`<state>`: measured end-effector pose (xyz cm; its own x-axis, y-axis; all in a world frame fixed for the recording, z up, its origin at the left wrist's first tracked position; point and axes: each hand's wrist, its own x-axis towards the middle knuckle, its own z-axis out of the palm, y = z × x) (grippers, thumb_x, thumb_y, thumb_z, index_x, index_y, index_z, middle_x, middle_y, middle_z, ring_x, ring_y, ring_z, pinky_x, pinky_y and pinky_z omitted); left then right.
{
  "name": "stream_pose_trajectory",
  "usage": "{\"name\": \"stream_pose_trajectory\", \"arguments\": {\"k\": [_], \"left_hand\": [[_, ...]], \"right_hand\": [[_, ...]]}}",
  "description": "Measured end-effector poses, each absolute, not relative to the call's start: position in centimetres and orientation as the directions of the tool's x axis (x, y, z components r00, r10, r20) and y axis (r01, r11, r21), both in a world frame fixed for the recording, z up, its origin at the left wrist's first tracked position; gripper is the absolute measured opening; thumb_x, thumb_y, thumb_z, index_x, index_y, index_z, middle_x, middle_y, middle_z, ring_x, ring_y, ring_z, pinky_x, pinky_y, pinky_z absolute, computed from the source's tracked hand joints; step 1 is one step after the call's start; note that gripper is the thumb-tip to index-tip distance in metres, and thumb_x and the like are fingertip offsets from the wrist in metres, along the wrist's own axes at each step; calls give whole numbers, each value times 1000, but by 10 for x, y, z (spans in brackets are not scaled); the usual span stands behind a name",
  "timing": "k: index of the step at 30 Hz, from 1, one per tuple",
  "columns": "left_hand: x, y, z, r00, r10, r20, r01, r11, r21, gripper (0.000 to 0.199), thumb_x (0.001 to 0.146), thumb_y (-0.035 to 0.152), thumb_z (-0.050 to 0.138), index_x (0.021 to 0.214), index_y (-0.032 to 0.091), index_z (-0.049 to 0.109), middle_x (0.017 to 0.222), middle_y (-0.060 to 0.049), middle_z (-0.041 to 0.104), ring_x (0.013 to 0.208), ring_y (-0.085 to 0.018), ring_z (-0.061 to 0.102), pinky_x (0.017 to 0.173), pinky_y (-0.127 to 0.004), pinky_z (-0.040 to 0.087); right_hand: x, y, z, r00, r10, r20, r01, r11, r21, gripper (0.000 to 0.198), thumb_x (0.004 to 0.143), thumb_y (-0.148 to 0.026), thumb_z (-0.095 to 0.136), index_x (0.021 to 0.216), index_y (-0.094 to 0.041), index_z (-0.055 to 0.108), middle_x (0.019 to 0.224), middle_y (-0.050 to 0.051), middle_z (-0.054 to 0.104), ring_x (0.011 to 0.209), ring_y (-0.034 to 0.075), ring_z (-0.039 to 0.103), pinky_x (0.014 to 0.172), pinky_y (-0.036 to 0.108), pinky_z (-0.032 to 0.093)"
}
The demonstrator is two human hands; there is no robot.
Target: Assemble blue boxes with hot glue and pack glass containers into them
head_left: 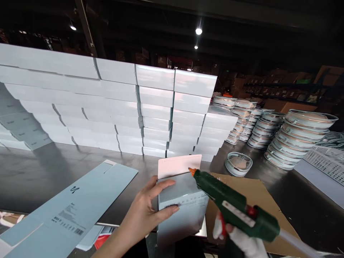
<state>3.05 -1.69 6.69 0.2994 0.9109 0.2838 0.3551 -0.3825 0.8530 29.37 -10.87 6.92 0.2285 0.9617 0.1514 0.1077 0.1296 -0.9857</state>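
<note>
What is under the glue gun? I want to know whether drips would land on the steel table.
Under the glue gun lies a brown cardboard sheet on the table. The right hand and the gun hide part of the sheet.

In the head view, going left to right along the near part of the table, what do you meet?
Flat unfolded carton → left hand → light blue box it steadies, open flap up → green glue gun, its nozzle at the flap → right hand in a white glove → brown cardboard sheet.
</note>
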Motion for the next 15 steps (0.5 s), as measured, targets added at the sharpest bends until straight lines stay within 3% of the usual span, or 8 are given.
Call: {"name": "stream_pose_trajectory", "arguments": {"k": [2, 6, 8, 11, 13, 15], "left_hand": [[22, -12, 59, 333, 898, 289, 326, -397, 858, 45, 76, 39, 79, 120, 29, 76, 116, -10, 69, 110, -34, 67, 96, -48, 58], [7, 0, 52, 436, 860, 266, 286, -412, 865, 51, 73, 35, 83, 123, 31, 76, 131, -12, 67, 136, -42, 51, 112, -61, 43], [4, 4, 55, 505, 823, 260, 250, -427, 869, 51, 74, 32, 84, 124, 31, 75, 134, -12, 65, 132, -39, 56, 110, -55, 47], [4, 9, 62, 567, 766, 302, 182, -474, 861, 49, 74, 30, 88, 121, 31, 76, 131, -10, 65, 123, -32, 63, 106, -43, 52], [5, 11, 65, 585, 745, 320, 166, -496, 852, 48, 73, 31, 90, 119, 30, 77, 129, -10, 66, 121, -31, 63, 106, -41, 52], [5, 12, 66, 591, 737, 329, 162, -508, 846, 49, 72, 32, 91, 119, 30, 77, 130, -10, 65, 122, -31, 63, 106, -42, 52]], "right_hand": [[307, -111, 68, 212, 977, 17, -158, 51, -986, 44, 74, -66, 72, 75, -22, 74, 61, 6, 69, 56, 22, 64, 57, 34, 57], [354, -108, 49, 323, 873, -366, -542, -147, -828, 37, 60, -44, 92, 83, -21, 75, 76, 4, 78, 77, 21, 75, 73, 26, 61], [382, -110, 38, 430, 757, -491, -471, -276, -838, 36, 68, -48, 86, 90, -21, 74, 86, 6, 81, 89, 25, 79, 81, 31, 63], [417, -119, 35, 617, 674, -407, -108, -440, -891, 36, 81, -60, 67, 87, -25, 72, 83, 12, 81, 91, 35, 79, 78, 42, 65], [422, -121, 45, 666, 665, -338, 29, -476, -879, 30, 76, -58, 74, 85, -29, 72, 77, 10, 79, 91, 37, 78, 78, 44, 64], [405, -113, 59, 669, 705, -236, 117, -413, -903, 42, 66, -54, 84, 98, -30, 72, 86, 8, 80, 99, 36, 77, 89, 43, 62]]}}
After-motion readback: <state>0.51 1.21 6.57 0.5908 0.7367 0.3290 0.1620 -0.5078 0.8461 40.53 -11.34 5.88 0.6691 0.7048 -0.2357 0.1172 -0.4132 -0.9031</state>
